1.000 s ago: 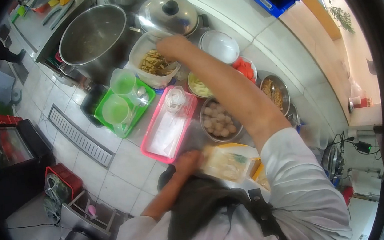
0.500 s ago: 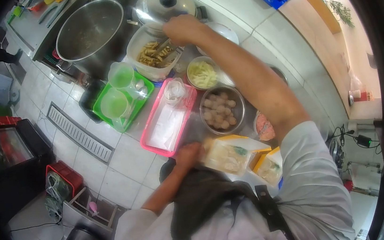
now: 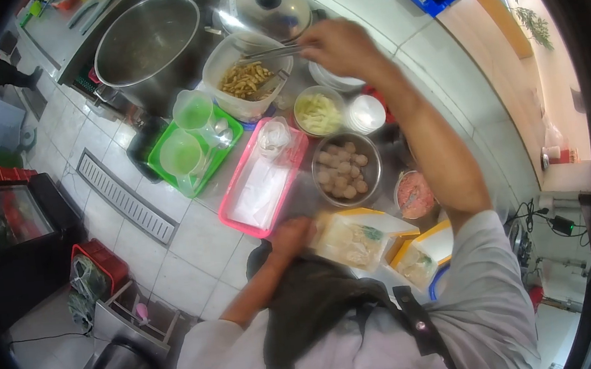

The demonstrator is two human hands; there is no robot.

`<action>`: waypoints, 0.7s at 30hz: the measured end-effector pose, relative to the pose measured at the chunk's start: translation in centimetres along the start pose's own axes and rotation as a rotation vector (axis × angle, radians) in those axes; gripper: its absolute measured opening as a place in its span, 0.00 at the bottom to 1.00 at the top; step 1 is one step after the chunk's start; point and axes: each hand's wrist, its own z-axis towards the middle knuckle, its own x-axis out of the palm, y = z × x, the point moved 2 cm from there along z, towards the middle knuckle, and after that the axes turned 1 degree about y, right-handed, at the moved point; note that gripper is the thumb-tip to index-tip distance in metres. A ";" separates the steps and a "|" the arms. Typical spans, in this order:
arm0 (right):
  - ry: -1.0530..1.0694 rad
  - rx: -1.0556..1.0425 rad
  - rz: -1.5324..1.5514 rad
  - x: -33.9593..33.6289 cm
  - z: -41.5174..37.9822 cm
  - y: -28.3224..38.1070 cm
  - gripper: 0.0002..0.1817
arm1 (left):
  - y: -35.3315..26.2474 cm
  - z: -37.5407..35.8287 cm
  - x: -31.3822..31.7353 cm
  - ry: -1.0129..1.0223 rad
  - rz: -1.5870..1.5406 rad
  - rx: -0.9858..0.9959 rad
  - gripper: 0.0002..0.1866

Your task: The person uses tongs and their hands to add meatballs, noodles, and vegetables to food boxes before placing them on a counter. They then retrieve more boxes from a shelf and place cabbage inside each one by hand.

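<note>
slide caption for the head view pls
Right hand holding metal tongs over a tub of brown strips, left hand at an open food box.

A food-stall or restaurant kitchen, shown by a big steel stockpot, ingredient bowls and takeaway boxes.

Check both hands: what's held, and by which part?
The right hand holds metal tongs near their rear end; left hand at food box's edge, grip unclear.

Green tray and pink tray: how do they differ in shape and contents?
The pink tray looks longer and narrower, the green tray shorter and broader. The green tray holds two jugs; the pink tray holds white sheets and a small container. Both have raised rims.
</note>
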 end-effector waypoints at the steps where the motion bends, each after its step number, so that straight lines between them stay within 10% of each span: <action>1: -0.042 0.013 0.053 -2.2 -2.4 0.1 0.12 | 0.0 -0.1 0.0 -0.031 -0.015 0.013 0.09; 7: 0.100 0.556 0.599 -9.7 -22.8 3.9 0.14 | 0.9 -0.3 1.2 0.100 0.064 -0.123 0.12; 14: 0.269 0.677 0.437 3.0 -42.3 6.7 0.12 | -0.4 0.5 -0.2 -0.005 0.010 -0.054 0.07; 21: 0.279 0.750 0.369 10.1 -45.2 9.2 0.14 | -0.8 0.6 -0.2 0.020 0.027 -0.077 0.09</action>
